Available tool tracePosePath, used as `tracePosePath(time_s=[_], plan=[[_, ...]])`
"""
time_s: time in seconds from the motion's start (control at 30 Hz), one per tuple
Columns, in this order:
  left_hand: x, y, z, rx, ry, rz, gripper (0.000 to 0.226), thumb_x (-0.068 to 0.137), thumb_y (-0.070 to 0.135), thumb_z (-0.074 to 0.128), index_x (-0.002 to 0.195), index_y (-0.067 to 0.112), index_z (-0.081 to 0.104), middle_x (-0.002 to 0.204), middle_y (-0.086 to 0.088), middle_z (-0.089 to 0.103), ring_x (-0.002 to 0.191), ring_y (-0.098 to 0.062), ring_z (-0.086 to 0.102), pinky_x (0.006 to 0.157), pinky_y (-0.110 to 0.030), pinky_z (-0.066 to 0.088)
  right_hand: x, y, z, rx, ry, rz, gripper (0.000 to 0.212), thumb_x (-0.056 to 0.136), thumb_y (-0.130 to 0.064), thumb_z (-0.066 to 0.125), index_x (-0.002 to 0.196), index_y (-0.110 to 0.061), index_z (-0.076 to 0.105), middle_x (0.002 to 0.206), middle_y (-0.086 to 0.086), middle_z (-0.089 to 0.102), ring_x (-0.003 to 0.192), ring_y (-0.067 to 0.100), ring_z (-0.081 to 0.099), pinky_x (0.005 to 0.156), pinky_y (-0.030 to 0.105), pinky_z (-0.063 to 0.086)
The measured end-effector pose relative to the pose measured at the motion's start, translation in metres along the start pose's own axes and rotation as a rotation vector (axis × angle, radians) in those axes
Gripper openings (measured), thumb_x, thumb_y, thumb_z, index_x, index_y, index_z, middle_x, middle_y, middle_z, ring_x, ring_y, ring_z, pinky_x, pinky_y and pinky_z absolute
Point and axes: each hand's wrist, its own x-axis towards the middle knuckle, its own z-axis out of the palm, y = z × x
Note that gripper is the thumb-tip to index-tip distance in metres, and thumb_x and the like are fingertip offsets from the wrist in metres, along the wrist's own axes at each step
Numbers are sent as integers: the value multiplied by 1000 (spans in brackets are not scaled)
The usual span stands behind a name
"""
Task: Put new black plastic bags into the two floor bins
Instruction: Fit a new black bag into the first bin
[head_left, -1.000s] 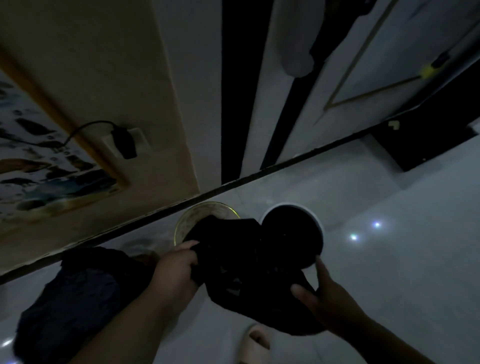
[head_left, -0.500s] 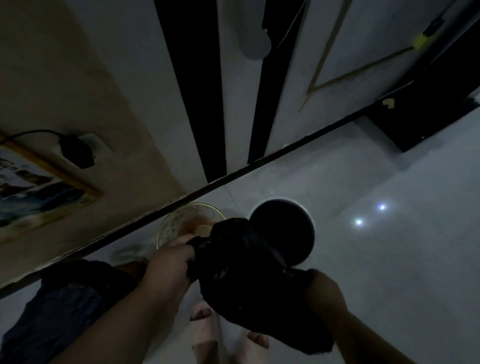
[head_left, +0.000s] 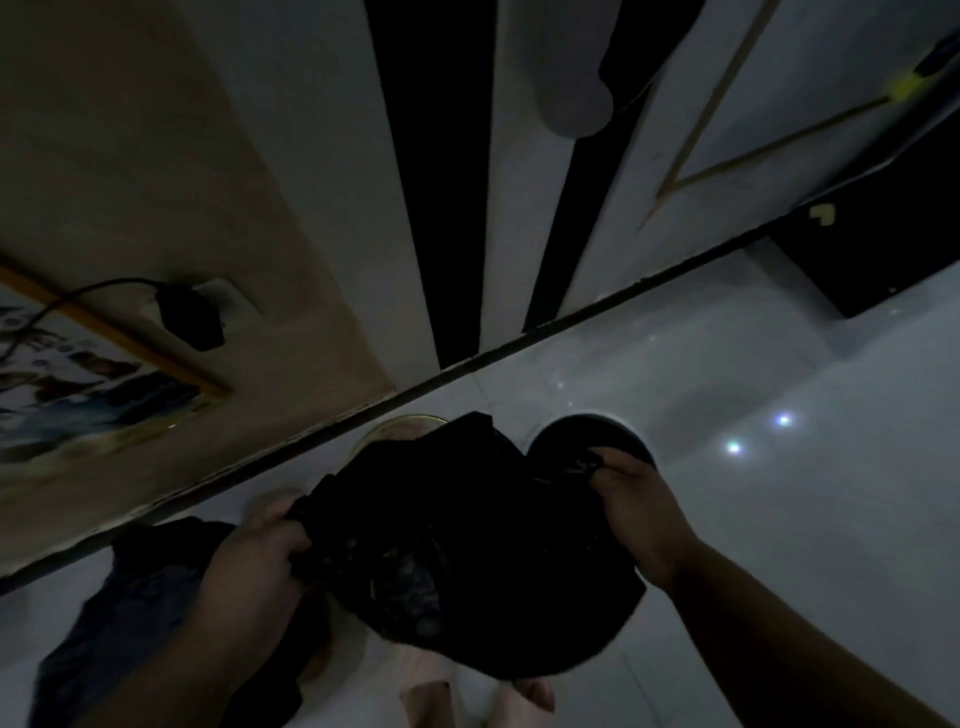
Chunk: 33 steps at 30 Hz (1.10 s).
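A crumpled black plastic bag (head_left: 467, 545) hangs between my two hands over the floor. My left hand (head_left: 254, 566) grips its left edge and my right hand (head_left: 636, 512) pinches its upper right edge. Behind the bag stand two round floor bins by the wall. The left bin (head_left: 400, 423) has a yellowish rim and is mostly hidden by the bag. The right bin (head_left: 587, 434) has a white rim and a dark inside, and my right hand is just in front of it. The room is dim.
A dark heap of cloth (head_left: 145, 597) lies on the tiled floor at the lower left. My slippered feet (head_left: 467, 696) show below the bag. A plug and cable (head_left: 189, 317) sit in a wall socket on the left. A black skirting (head_left: 571, 325) runs along the wall.
My right hand has moved from under the bag up to its upper right edge, by the white-rimmed bin. The bag is pulled wider between both hands and hides more of the left bin.
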Motion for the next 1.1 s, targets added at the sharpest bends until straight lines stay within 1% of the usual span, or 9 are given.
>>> tracePosePath(time_s=[0.1,0.23,0.37,0.5,0.6,0.7,0.77,0.93,1.1], plan=[[-4,-3,-25,169,25,-13,40,77,-12,37,65,13,66,60,-9,63,57,-20,63,58,-33,47,12,-18,35,11,-97,12,29,84,-4,45,92,-16,71,85,4,74,74,9,69,63,14,51],[-10,-13,-46,363,43,50,47,84,-13,36,82,27,61,71,6,67,69,-13,60,64,-31,48,25,-23,88,18,-255,10,30,86,-4,45,100,-13,69,92,4,71,90,19,66,77,25,51],[-1,-21,-63,323,87,-60,47,81,-15,41,54,15,64,56,-13,54,46,-21,53,49,-26,42,33,-21,135,-57,-416,-2,35,87,-5,41,89,-29,66,90,-3,66,89,14,63,77,21,50],[6,-26,-78,317,114,-108,38,79,-11,43,60,13,65,52,-11,53,49,-24,48,52,-32,36,41,-19,159,-131,-478,-12,37,86,-2,41,87,-31,63,85,-7,64,84,13,61,76,24,48],[10,-30,-80,371,145,-67,43,80,-8,44,52,20,60,46,-4,49,43,-21,42,51,-35,32,49,-18,157,-133,-428,17,35,85,0,40,94,-23,66,87,-1,64,85,16,60,77,25,48],[13,-30,-75,384,140,-29,33,78,-3,47,63,21,65,56,-11,59,51,-27,52,51,-35,40,61,-14,144,-144,-354,57,36,87,1,38,111,-9,63,98,11,67,92,25,63,83,32,50],[18,-32,-71,368,142,-34,29,78,-4,48,71,17,66,63,-19,62,60,-35,58,57,-40,44,67,-12,134,-181,-258,83,36,87,0,38,110,-10,63,104,17,67,96,33,63,87,38,50],[25,-31,-60,373,129,22,15,67,15,63,81,17,68,86,-23,70,83,-43,66,74,-56,53,68,-7,114,-370,-82,-2,23,85,-12,48,105,-15,60,98,11,68,88,27,62,79,36,50],[35,-32,-51,333,89,70,19,83,13,63,86,31,68,78,11,76,70,-11,72,53,-17,52,59,-5,109,-446,-40,-105,22,82,-15,59,103,-17,63,90,5,70,88,24,65,79,36,51]])
